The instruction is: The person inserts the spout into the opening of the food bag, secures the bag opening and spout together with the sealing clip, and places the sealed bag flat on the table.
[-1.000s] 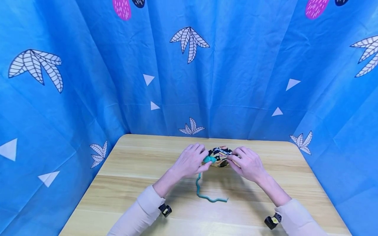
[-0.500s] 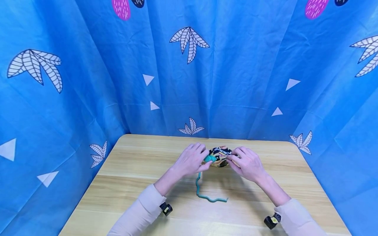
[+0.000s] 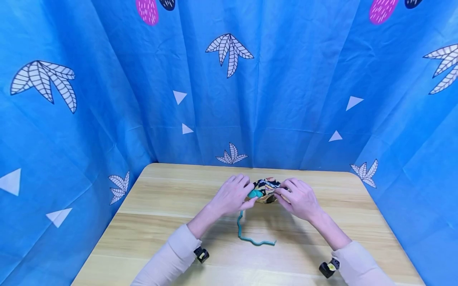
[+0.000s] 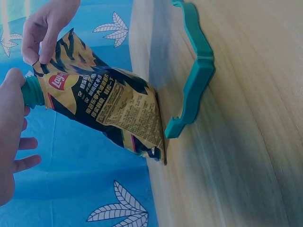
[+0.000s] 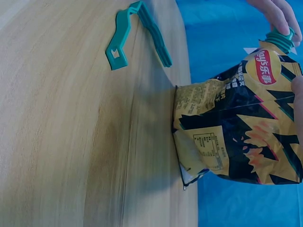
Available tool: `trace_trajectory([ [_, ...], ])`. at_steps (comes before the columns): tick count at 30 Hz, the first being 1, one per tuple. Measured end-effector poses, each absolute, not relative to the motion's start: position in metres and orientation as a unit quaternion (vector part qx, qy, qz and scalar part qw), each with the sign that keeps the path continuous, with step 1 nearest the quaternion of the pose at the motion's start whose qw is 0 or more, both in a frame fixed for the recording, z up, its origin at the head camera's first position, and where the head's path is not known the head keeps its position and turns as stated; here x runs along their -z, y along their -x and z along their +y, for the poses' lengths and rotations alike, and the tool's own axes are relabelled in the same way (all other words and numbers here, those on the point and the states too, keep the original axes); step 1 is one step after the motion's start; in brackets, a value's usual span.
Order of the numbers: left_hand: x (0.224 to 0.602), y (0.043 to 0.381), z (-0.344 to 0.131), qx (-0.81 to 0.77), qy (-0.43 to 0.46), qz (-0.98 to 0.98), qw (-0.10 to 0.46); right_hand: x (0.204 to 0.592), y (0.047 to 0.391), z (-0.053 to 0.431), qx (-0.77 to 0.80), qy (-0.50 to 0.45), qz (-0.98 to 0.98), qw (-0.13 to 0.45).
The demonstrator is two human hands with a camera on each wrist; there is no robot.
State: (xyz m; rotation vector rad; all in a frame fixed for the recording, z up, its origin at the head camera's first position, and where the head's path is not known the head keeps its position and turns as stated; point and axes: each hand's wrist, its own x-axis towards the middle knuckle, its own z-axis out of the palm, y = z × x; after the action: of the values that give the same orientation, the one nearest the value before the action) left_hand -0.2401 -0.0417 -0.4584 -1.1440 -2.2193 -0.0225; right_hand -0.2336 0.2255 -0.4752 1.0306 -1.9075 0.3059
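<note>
A black and gold Lay's chip bag [image 4: 109, 97] stands upright on the table between the hands. My left hand [image 3: 231, 195] grips a green ribbed screw piece [image 4: 33, 91] at a top corner of the bag. At the opposite side of the bag's top, my right hand [image 3: 298, 198] pinches the edge between thumb and fingers. In the head view, that screw piece [image 3: 255, 194] shows beside the left thumb. A jointed green strip [image 4: 196, 78], which looks like a bag clip part, lies on the wood in front of the bag.
The light wooden table [image 3: 171, 190] has blue patterned curtains [image 3: 229, 111] along its back and sides. A small black device [image 3: 202, 254] is on the left wrist, and another black device [image 3: 329, 268] is on the right.
</note>
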Motion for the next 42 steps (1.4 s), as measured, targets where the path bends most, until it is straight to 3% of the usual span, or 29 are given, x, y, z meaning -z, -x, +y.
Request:
trace_trajectory([
  [34, 0.4604, 0.2413, -0.0417, -0.002, 0.431, -0.839, 0.332, 0.4768, 0.2308, 0.2232, -0.128, -0.425, -0.771, 0.457],
  [42, 0.4613, 0.2413, -0.0395, -0.004, 0.432, -0.846, 0.313, 0.4772, 0.2315, 0.2232, -0.131, -0.427, -0.77, 0.455],
])
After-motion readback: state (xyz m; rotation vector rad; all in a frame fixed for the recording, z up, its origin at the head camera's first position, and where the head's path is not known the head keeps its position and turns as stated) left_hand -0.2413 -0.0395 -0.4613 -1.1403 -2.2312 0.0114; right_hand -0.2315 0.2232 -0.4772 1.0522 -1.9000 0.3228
